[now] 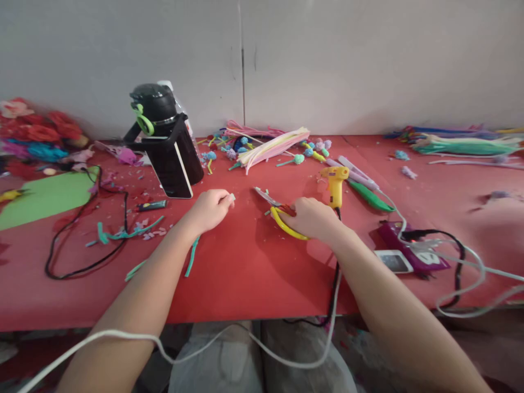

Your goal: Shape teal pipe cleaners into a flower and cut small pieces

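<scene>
My left hand (213, 209) is closed in a pinch above the red table (241, 284). A small pale green end of a pipe cleaner pokes out at its fingertips, and a teal strand (192, 256) hangs below the same hand. My right hand (313, 219) grips a pair of scissors (289, 226) with yellow handles, the blades pointing left toward my left hand. The blades and the left fingertips are apart. Tiny green snippets (267, 213) lie around the blades.
A yellow glue gun (336, 185) stands beyond my right hand. A black tumbler (158, 109) and a phone (174, 169) stand at the back left. Bundled pipe cleaners (274, 147) lie behind. A purple power strip (413, 251) with cables is at right, and a white cable (229, 327) crosses my lap.
</scene>
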{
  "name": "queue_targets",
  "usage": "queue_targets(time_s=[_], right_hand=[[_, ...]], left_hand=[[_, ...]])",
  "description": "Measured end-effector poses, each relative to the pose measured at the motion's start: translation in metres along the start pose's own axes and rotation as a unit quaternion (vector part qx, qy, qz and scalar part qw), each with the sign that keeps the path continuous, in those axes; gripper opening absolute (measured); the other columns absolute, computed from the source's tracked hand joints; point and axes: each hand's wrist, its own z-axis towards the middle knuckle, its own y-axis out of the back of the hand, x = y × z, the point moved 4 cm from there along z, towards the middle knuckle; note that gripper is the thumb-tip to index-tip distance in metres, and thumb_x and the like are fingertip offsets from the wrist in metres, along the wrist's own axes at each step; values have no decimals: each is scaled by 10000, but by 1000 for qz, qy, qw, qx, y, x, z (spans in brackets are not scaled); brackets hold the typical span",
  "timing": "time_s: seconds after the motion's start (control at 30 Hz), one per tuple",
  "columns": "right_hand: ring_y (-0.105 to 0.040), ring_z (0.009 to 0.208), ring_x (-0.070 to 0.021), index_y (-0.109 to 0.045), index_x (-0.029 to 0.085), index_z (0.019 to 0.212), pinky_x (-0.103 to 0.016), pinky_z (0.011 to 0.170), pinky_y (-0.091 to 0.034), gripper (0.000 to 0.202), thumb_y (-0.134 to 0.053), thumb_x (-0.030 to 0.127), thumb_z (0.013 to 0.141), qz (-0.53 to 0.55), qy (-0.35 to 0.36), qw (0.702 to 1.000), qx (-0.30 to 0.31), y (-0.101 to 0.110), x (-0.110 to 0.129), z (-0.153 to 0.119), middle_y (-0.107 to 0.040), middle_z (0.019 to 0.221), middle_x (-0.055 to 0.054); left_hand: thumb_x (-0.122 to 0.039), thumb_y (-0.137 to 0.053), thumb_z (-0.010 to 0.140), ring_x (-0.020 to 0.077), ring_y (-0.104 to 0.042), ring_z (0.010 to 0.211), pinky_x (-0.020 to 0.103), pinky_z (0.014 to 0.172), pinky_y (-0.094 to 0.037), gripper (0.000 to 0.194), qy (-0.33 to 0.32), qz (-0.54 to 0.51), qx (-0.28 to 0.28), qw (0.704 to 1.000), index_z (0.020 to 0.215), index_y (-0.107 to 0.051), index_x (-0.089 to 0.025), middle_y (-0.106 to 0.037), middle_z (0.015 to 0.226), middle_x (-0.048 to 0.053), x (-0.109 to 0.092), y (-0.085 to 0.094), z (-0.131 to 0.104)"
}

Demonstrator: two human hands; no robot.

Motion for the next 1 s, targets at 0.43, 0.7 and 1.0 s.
queue_targets(time_s=[0.43, 0.7, 1.0], right_hand=[[-721, 789, -318, -632, 188, 879, -316, 581, -364, 476, -422, 612, 934, -61, 75, 995, 34, -10, -1, -50, -724, 840, -147], [-731, 873, -373, -638, 151, 1000, -369, 642, -450, 513, -345, 572, 967, -84, -9, 996, 26, -13, -19, -22, -729, 934, -205], [-668, 742, -282, -518, 216, 795, -313, 580, -333, 459, -372, 628, 936, 8, 28, 999, -16, 2, -6, -10, -670, 791, -122]], left_hand=[[-335, -446, 937, 157, -496, 538, 303, 587, -357, 283, 64, -55, -70, 994, 746, -587, -182, -546, 589, -4, 13, 14, 2], [-293, -456, 927, 171, -550, 604, 303, 631, -370, 277, 29, -23, -59, 998, 697, -568, -188, -592, 622, 13, 14, 11, 4], [-329, -445, 951, 129, -439, 521, 275, 571, -323, 283, 3, -91, -3, 996, 711, -510, -195, -484, 585, -30, 9, -1, 3]])
